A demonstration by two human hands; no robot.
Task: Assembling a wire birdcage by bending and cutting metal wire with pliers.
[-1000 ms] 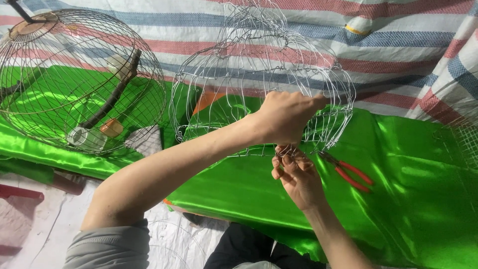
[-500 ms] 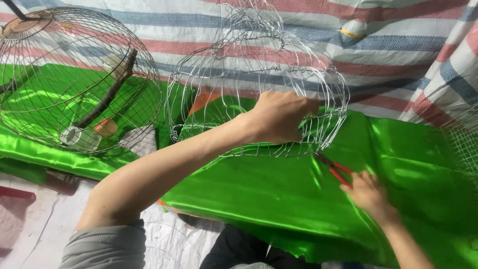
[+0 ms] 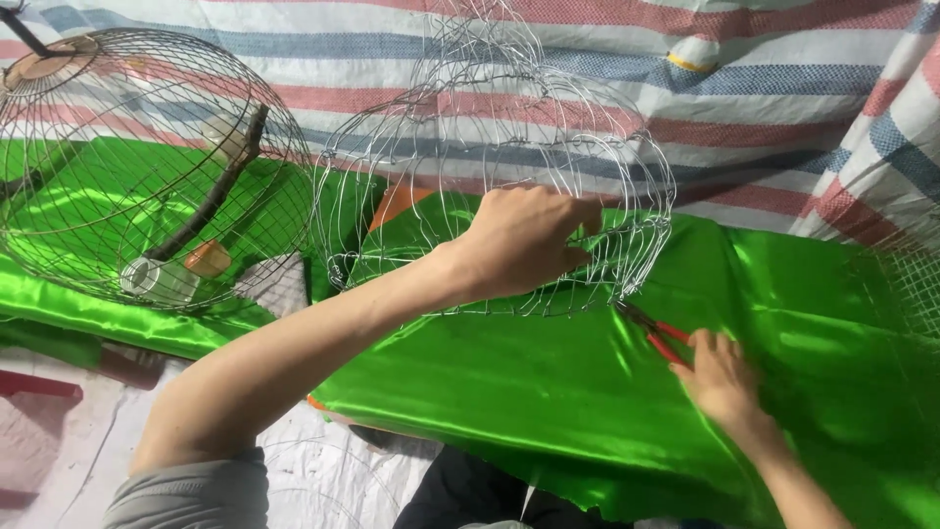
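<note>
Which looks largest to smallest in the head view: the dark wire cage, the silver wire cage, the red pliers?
1. Silver wire cage and dark wire cage: they look about alike, and the dark one is cut off by the frame edge, so no ranking.
2. Red pliers, clearly smallest.

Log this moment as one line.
left hand grips wire cage frame | right hand on red-handled pliers | green satin cloth

Right hand (image 3: 723,380) left cage — reached pliers (image 3: 654,333).
</note>
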